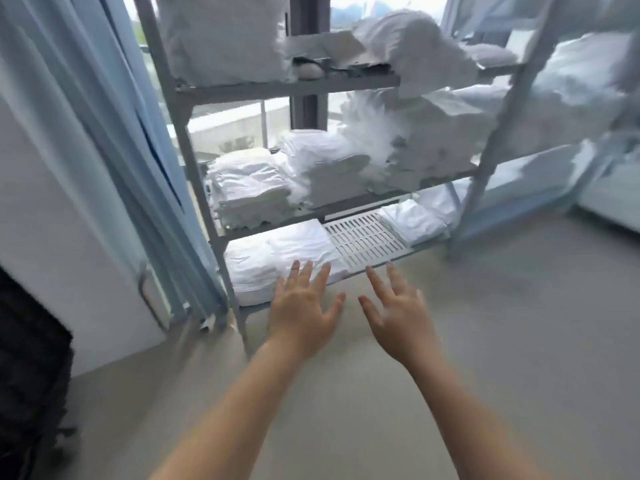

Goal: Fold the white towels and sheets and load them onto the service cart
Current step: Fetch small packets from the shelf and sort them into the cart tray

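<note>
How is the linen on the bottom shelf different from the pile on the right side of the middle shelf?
The bottom-shelf linen lies flat and neatly folded in a low layer; the middle-shelf pile is heaped high and looks rumpled, though blurred. The bottom-shelf linen sits just beyond the left hand; the pile sits higher and farther right. Both are white.

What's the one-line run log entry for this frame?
hands: left open, right open, both empty | reaching toward bottom shelf | folded linen at shelf's left | gap mid-shelf bare

no text, label, brand or number can be read anywhere here.
</note>
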### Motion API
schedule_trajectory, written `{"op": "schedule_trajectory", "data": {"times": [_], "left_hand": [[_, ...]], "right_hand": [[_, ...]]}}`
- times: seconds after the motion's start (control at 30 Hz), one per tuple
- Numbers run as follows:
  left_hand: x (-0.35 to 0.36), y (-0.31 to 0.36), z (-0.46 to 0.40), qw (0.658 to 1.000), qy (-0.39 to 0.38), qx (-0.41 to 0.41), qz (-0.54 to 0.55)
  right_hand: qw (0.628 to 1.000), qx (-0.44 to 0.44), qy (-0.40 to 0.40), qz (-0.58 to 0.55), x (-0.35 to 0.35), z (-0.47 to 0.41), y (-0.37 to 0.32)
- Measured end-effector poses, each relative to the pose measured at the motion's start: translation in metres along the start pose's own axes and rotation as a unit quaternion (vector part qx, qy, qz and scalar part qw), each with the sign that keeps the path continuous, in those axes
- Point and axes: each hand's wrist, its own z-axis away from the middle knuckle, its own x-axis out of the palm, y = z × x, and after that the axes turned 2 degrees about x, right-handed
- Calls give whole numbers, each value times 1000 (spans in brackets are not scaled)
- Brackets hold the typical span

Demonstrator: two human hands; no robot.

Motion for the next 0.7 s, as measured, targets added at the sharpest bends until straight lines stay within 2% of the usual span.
{"op": "schedule_trajectory", "data": {"times": [0.3, 0.5, 0.7], "left_hand": [[137, 229, -101, 973, -110, 193, 57], [200, 351, -118, 933, -152, 312, 89], [261, 441, -142, 892, -207, 386, 113]], "right_hand": [[975, 203, 86, 30, -82, 17, 237], [930, 341, 126, 46, -120, 60, 339], [883, 440, 161, 37, -141, 75, 418]]}}
